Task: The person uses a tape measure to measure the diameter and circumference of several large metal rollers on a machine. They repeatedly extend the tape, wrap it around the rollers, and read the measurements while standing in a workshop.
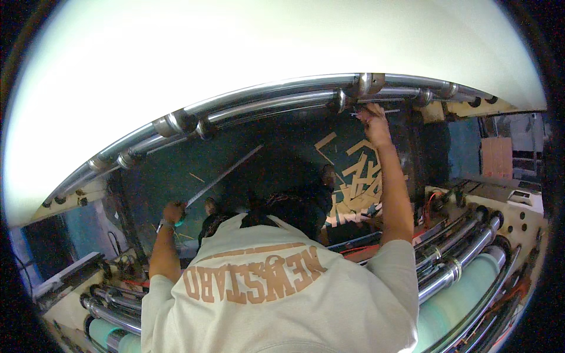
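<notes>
While leaning into the big machine, a person in a pale shirt reaches out with both arms. Only the back, the dark hair and the arms show.

The left hand is closed tight around the low end of a long thin metal strip. The strip slants up and to the right, over the dark green floor inside the machine. I think the grip sits at the very end so that the far tip can reach deep in. A band goes around that wrist.

The right hand is stretched up high, right at the shiny metal rollers that curve along the top edge of the machine. Its fingers are bunched together, and they seem to pinch a thin short stick just under the rollers. It is too small to tell what kind of thing it is. The arm is held straight, most likely because the rollers are far away from the body.

Above the rollers spreads a wide white sheet. Down on the floor, below the right arm, lies a heap of tan paper strips. They look like cut bits that fell there. At the lower right edge of the machine, more silver rollers lie side by side, next to a pale green roller.
</notes>
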A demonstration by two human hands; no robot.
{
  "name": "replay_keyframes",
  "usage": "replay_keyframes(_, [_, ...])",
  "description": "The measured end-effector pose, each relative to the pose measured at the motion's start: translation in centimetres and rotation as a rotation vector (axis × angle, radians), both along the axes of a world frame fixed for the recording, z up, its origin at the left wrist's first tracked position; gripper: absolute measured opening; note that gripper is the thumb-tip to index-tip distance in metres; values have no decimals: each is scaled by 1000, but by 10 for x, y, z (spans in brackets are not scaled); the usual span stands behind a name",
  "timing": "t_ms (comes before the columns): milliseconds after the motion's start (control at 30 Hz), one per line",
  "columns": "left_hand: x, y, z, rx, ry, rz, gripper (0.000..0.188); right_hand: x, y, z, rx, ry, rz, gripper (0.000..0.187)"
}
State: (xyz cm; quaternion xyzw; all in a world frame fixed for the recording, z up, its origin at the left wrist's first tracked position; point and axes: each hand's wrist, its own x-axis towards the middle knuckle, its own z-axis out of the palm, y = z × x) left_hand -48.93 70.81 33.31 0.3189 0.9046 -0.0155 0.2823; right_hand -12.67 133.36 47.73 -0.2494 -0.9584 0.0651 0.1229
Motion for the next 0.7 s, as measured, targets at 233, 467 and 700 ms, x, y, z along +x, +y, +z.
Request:
replay_keyframes(233, [-3, 74, 24, 90, -81, -23, 34, -1, 17, 10, 184, -237, 183, 22])
replay_keyframes(467, [7, 96, 21, -22, -134, 50, 32, -14, 19, 29, 252, -446, 318, 22])
replay_keyframes(700, [22, 71, 12, -53, -84, -83, 29, 7, 27, -3, 294, -147, 249, 24])
